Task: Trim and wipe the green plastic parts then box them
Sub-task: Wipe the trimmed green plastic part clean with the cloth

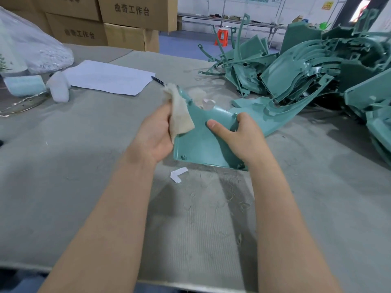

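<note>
The table (63,166), covered in grey felt, carries everything. On its far right lies a tangled pile (317,66) of green parts, with stacked boxes (131,20) behind the far left edge. Near them lie a paper sheet (110,78) and a pen (158,80).

The part (196,144) in hand sits at the table's middle, held between both hands with its lower edge low over the felt. Whether it touches the felt cannot be told. It looks like a thin moulded shell, so it is likely light and stiff with some flex. Its glossy face is probably slippery, so the rims and the thicker corners by the screw bosses seem the best holds. The narrow horn rising at its upper left may bend if forced. The part is teal, smooth and curved, with a rounded notch in the top edge and small bosses at the corners.

The right grip (243,136) clamps the part's right side, thumb flat on the face and fingers curled behind the rim. The left grip (156,132) pinches a beige cloth (182,117) against the left edge.

A white scrap (178,174) lies just below the part, beside fine shavings (232,199).
</note>
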Demonstrator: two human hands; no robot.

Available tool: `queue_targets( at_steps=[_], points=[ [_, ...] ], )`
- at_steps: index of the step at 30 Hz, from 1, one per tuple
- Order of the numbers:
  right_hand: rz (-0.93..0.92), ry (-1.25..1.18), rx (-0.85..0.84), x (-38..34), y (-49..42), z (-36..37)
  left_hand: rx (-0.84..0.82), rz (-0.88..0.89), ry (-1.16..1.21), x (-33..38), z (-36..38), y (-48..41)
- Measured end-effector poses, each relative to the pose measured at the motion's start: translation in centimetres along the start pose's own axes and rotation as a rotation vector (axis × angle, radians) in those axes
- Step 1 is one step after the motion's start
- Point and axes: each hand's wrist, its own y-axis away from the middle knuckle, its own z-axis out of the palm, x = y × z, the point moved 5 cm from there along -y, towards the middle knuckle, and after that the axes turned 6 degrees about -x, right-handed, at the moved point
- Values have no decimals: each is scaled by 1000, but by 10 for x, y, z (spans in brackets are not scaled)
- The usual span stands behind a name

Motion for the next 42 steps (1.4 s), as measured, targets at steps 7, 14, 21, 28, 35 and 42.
queue_targets(
  at_steps=[7,14,21,28,35,42],
  points=[
    [-108,123,133,-17,4,5,319,95,-683,2,-14,-2],
    [209,-161,433,28,-3,-28,-12,61,-1063,-22,27,-1],
    [194,-422,432,30,-8,-14,15,66,-778,-11,19,4],
    [-69,-82,82,5,-3,-20,320,289,-1245,22,2,6],
    [-53,-257,82,-3,2,-11,493,338,-798,19,-5,9],
    [-22,-441,576,9,6,-36,151,45,-423,-22,23,-3]
  ],
)
